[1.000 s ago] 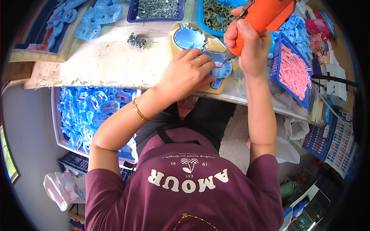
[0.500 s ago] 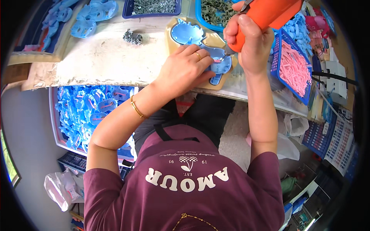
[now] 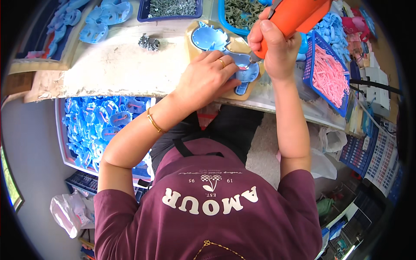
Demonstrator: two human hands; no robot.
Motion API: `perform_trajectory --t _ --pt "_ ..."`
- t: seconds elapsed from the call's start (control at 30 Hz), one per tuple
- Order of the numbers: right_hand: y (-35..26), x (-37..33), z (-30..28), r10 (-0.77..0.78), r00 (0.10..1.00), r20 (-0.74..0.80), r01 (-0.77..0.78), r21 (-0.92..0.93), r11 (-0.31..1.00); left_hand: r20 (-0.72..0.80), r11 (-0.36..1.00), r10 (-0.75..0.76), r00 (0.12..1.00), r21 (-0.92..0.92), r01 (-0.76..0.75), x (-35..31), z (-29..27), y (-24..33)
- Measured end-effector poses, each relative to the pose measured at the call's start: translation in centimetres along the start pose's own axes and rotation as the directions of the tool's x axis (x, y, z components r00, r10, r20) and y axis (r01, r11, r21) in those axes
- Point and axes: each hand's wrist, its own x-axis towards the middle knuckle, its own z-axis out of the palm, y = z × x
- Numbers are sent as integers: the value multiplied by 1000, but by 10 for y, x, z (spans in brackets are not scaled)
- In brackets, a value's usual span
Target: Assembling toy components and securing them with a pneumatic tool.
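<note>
Blue plastic shell [image 3: 242, 71], light and stiff, lies on the counter [image 3: 121, 69] under my left hand [image 3: 207, 78], pressed flat at its edge, while my right hand [image 3: 277, 50] grips the orange screwdriver [image 3: 299, 15].

The left hand [image 3: 208, 78] presses flat on a light blue plastic part [image 3: 225, 52] lying in a tan jig [image 3: 242, 89] on the desk [image 3: 117, 71]. The right hand [image 3: 277, 50] wraps around an orange electric screwdriver [image 3: 299, 15], its tip on the part.
</note>
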Motion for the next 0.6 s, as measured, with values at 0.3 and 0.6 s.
perform_trajectory --t 0.3,0.6 --pt "-25 14 14 -1 986 166 0 2 1000 19 998 37 999 46 -38 1 -2 0" --pt "-132 55 23 -405 910 88 335 -732 594 -147 995 -99 984 -22 96 -40 -32 8"
